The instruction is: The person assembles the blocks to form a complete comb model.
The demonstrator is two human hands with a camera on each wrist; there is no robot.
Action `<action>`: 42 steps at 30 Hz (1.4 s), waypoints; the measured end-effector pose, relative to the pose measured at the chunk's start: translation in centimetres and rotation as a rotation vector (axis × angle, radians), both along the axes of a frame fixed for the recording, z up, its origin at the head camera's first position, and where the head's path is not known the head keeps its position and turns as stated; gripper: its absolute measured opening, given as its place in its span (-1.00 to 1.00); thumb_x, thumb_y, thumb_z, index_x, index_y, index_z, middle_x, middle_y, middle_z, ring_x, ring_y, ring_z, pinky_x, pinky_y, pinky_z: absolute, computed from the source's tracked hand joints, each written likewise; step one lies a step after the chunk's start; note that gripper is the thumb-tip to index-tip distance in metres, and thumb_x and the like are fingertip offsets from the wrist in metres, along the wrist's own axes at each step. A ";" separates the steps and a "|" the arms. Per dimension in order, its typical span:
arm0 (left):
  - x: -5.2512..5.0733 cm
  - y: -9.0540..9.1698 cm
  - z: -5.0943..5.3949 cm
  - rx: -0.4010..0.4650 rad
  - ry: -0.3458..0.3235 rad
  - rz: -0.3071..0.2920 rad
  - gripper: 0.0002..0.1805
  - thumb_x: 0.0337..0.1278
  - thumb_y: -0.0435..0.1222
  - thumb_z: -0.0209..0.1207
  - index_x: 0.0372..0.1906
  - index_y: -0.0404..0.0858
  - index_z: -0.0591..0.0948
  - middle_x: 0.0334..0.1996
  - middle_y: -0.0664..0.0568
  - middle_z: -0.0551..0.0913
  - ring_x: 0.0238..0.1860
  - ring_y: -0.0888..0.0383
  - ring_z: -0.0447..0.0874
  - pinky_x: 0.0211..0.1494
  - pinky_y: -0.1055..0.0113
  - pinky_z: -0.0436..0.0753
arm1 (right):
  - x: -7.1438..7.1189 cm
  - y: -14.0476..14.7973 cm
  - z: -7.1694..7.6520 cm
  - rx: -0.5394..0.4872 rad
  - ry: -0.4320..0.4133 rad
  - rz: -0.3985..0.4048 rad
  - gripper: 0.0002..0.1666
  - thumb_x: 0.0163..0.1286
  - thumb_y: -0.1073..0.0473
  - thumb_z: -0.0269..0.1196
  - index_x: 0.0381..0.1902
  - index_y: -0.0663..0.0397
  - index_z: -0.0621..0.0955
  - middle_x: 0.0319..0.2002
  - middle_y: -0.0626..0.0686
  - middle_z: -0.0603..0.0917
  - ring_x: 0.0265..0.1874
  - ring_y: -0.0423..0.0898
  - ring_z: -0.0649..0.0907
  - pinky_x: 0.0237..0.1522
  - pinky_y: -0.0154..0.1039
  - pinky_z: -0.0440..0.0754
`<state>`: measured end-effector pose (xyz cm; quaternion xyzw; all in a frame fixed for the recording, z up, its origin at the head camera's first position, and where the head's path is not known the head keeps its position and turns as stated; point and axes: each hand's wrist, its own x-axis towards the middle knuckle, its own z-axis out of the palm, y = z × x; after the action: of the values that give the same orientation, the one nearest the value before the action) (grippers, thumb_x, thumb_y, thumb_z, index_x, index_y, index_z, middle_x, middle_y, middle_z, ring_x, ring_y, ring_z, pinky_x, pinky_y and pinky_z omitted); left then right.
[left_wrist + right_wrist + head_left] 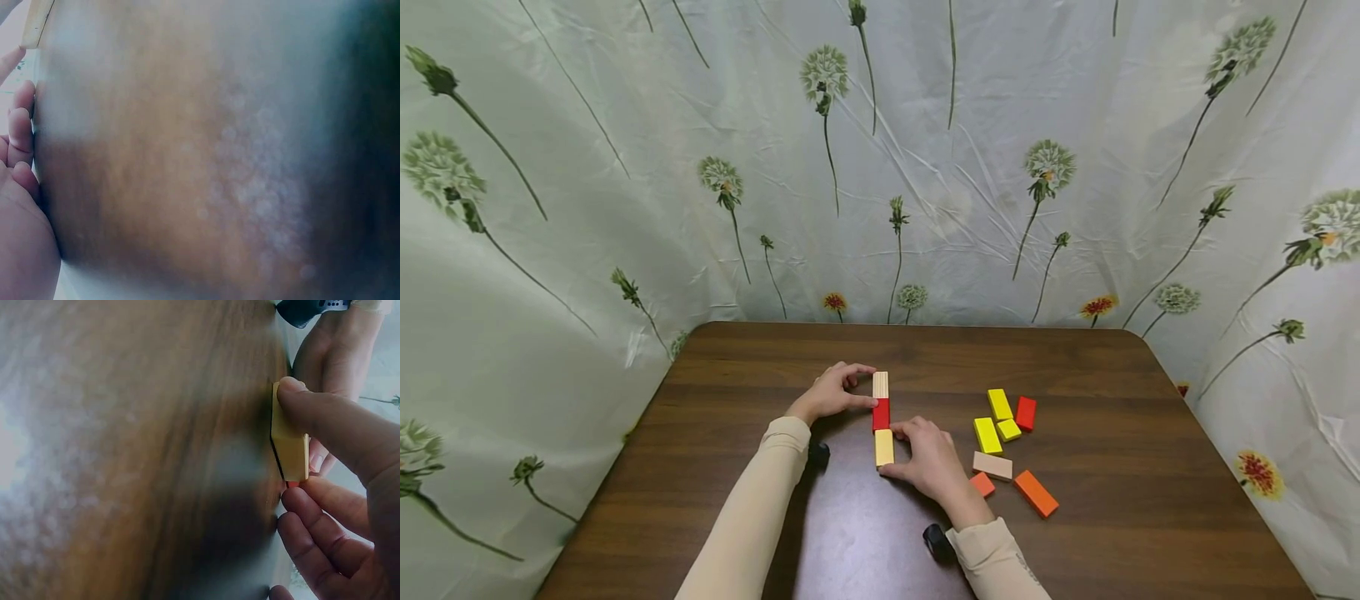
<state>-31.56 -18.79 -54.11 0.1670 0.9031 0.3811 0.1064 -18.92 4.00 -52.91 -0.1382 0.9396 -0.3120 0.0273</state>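
Note:
Three blocks stand end to end in a straight row on the table: a plain wooden block (881, 384) farthest away, a red block (882, 416) in the middle and a pale yellow block (884, 448) nearest. My left hand (832, 392) holds the wooden block from the left, index finger at its far end and thumb where it meets the red one. From the right, my right hand (932, 460) pinches the pale yellow block lengthwise between thumb and index finger. In the right wrist view the thumb presses the near end of that yellow block (290, 440).
Right of my right hand lie several loose blocks: yellow blocks (988, 436), a red block (1026, 413), a beige block (992, 466), a small orange block (982, 484) and a longer orange block (1036, 494). A flowered curtain (955, 208) hangs behind the brown table (737, 467).

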 end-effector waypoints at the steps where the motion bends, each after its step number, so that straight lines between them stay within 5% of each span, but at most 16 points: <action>1: 0.0 0.0 0.0 -0.001 -0.001 0.000 -0.31 0.15 -0.03 0.57 0.40 0.01 0.65 -0.10 -0.02 0.54 -0.08 0.08 0.45 -0.05 0.21 0.46 | 0.0 0.0 0.0 -0.005 -0.002 0.000 -0.19 0.07 -0.09 0.71 0.23 0.12 0.72 0.00 0.06 0.72 0.02 0.01 0.67 0.20 0.21 0.52; 10: -0.1 0.0 0.1 -0.002 0.003 -0.004 -0.31 0.14 -0.03 0.58 0.39 0.01 0.66 -0.10 -0.03 0.54 -0.08 0.07 0.46 -0.04 0.20 0.48 | 0.4 0.7 -0.1 -0.069 -0.026 -0.004 -0.31 0.12 -0.01 0.69 0.17 0.13 0.76 0.00 0.07 0.71 0.03 0.02 0.67 0.19 0.16 0.56; 28: 0.0 0.0 0.1 -0.003 0.004 0.001 -0.31 0.14 -0.02 0.58 0.39 0.01 0.66 -0.09 -0.04 0.55 -0.07 0.07 0.47 -0.04 0.20 0.49 | 1.0 -0.5 -0.5 -0.052 0.018 -0.061 -0.39 0.15 0.00 0.67 0.11 0.12 0.77 -0.02 0.08 0.73 0.04 0.07 0.68 0.24 0.28 0.50; 34: 0.0 0.0 0.1 -0.007 0.007 -0.002 -0.31 0.14 -0.02 0.57 0.39 0.01 0.66 -0.09 -0.04 0.55 -0.08 0.08 0.47 -0.05 0.20 0.48 | 1.1 -0.6 -0.6 -0.036 0.031 -0.036 -0.34 0.19 -0.02 0.65 0.22 0.00 0.72 0.00 0.06 0.72 0.05 0.06 0.66 0.22 0.29 0.51; 42: 0.1 -0.1 0.1 0.006 -0.007 0.001 -0.32 0.15 -0.04 0.57 0.39 0.01 0.66 -0.09 -0.06 0.54 -0.09 0.06 0.46 -0.09 0.21 0.48 | 1.4 -1.0 -0.6 -0.033 0.076 -0.027 -0.47 0.20 0.03 0.65 0.12 -0.04 0.79 -0.07 0.05 0.71 -0.03 0.03 0.65 0.13 0.21 0.53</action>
<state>-31.51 -18.91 -54.05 0.1654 0.9016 0.3845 0.1087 -17.53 3.04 -53.56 -0.1378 0.9364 -0.3225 -0.0148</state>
